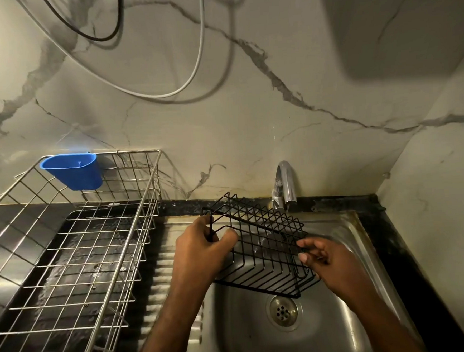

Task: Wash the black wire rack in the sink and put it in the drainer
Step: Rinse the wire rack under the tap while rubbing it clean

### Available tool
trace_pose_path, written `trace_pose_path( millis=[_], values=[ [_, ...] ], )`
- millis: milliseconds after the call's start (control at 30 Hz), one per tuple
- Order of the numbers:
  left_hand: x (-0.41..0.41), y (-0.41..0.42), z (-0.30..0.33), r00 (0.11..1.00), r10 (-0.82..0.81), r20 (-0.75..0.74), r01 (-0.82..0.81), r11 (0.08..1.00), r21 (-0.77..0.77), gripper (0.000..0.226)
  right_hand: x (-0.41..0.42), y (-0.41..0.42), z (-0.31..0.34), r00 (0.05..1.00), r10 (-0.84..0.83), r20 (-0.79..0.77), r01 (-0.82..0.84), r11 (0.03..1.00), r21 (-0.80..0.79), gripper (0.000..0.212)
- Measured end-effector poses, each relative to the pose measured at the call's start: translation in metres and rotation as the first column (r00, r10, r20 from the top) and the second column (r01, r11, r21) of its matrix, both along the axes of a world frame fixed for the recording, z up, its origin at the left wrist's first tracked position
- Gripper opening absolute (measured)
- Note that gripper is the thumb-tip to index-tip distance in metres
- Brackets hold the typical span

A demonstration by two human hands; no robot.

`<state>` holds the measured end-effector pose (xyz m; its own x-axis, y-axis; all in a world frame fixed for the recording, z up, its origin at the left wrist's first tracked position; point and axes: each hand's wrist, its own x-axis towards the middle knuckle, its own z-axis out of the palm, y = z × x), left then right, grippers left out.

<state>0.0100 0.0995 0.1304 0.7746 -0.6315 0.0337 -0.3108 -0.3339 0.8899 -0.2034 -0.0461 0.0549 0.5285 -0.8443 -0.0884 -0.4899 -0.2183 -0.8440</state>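
Left hand (203,246) and right hand (327,262) gripping black wire rack (263,245) between them

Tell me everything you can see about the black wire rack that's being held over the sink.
The black wire rack is a small basket of thin dark wires, seemingly coated metal, with parallel bars and a zigzag upper edge. It looks empty. It is held tilted above the steel sink, below the tap. The left hand grips its left end; the right hand pinches its right side.
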Motion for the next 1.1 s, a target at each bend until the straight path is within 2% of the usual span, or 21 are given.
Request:
trace_pose_path(
  millis=[233, 1100],
  values=[
    [0.005, 0.003, -0.001, 1.000, -0.002, -0.007, 0.002, 1.000, -0.015, 0.058, 0.005, 0.000, -0.005, 1.000, -0.007, 0.028, 0.006, 1.000, 0.009, 0.024],
    [0.017, 0.017, 0.002, 1.000, 0.005, 0.004, -0.005, 1.000, 0.004, 0.059, 0.020, 0.012, 0.004, 0.999, 0.012, -0.044, -0.014, 0.999, -0.049, 0.027]
  ],
)
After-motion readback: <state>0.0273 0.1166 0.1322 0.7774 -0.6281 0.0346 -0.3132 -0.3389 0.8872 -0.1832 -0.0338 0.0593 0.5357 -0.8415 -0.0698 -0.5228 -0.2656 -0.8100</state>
